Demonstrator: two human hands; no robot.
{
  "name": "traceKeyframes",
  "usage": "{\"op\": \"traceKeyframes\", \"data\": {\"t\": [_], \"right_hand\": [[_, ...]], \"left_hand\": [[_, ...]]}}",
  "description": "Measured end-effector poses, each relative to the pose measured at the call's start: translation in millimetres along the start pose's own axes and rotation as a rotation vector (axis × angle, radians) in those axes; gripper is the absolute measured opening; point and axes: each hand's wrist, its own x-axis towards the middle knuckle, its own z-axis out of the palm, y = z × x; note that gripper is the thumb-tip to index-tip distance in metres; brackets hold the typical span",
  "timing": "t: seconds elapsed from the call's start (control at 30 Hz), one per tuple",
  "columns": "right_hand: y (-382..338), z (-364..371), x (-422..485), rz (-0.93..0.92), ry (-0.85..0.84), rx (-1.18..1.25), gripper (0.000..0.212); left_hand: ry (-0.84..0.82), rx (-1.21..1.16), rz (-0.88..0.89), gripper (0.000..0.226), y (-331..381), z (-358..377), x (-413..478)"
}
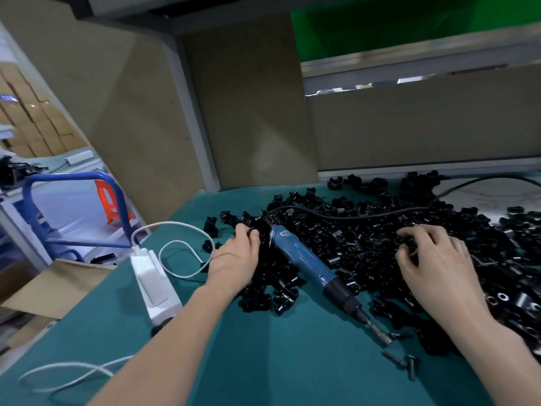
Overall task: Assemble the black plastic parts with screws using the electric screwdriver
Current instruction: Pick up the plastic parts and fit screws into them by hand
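At the far left stands a blue tube-frame cart (73, 183), and below the table edge a brown cardboard box (58, 285), its inside hidden from view. The table (263, 370) is covered with smooth teal cloth. Near its slanting left edge lies a white, glossy power strip (155, 285) with a looping white cable (178, 247).

The left hand (237, 259) rests at the left border of the pile, fingers curled into the pieces; whether it pinches one I cannot tell. The black plastic parts (366, 238) are small, shiny and curved, heaped loosely on the cloth. On them lies the electric screwdriver (307, 271), blue body and black nose, its bit reaching onto bare cloth. The right hand (436, 265) lies on the pile, fingers spread and bent, tips touching the parts. Two dark screws (401, 363) lie near the bit. The cloth between the forearms is free.
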Motion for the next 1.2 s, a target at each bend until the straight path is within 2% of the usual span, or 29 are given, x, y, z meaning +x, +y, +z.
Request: {"op": "traceKeyframes", "data": {"t": [0.07,0.2,0.37,0.5,0.6,0.7,0.8,0.9,1.0,1.1,1.2], "right_hand": [[-1.3,-0.4,-4.2,-0.005,0.005,0.016,0.031],[-4.9,-1.5,-10.6,-0.031,0.04,0.055,0.03],[-12.8,-12.1,-18.2,-0.079,0.093,0.132,0.03],[-23.5,-26.8,-43.7,-0.157,0.149,0.339,0.029],[-37.3,-34.3,-76.2,-0.22,0.02,0.526,0.029],[-41.8,-26.2,-111.1,-0.351,-0.044,0.485,0.033],[-31.8,-17.8,-131.4,-0.445,-0.038,0.362,0.044],[-23.0,-20.3,-137.8,-0.399,-0.149,0.313,0.045],[-17.0,-22.3,-140.8,-0.298,-0.168,0.419,0.04],[-19.5,-28.9,-139.6,-0.055,-0.301,0.788,0.036],[-28.8,-28.6,-138.6,0.12,-0.438,1.084,0.025]], "left_hand": [[0.014,-0.097,-0.055,0.029,-1.1,-1.5,-4.0],[0.118,-0.493,-0.232,0.03,-6.2,-9.4,-2.6],[0.188,-0.572,-0.235,0.035,4.5,-28.2,-6.0],[0.248,-0.767,-0.286,0.038,22.4,-52.4,-12.3],[0.255,-0.959,-0.252,0.04,41.1,-58.3,-28.9],[0.287,-0.811,-0.14,0.033,52.3,-49.5,-51.1],[0.228,-0.663,-0.135,0.032,48.2,-39.9,-58.0],[0.17,-0.536,-0.179,0.04,37.4,-36.9,-62.6],[0.256,-0.557,-0.15,0.037,38.2,-45.0,-72.5],[0.28,-0.81,-0.035,0.029,59.3,-54.7,-97.4],[0.15,-1.008,0.06,0.023,86.9,-47.2,-140.4]]}}
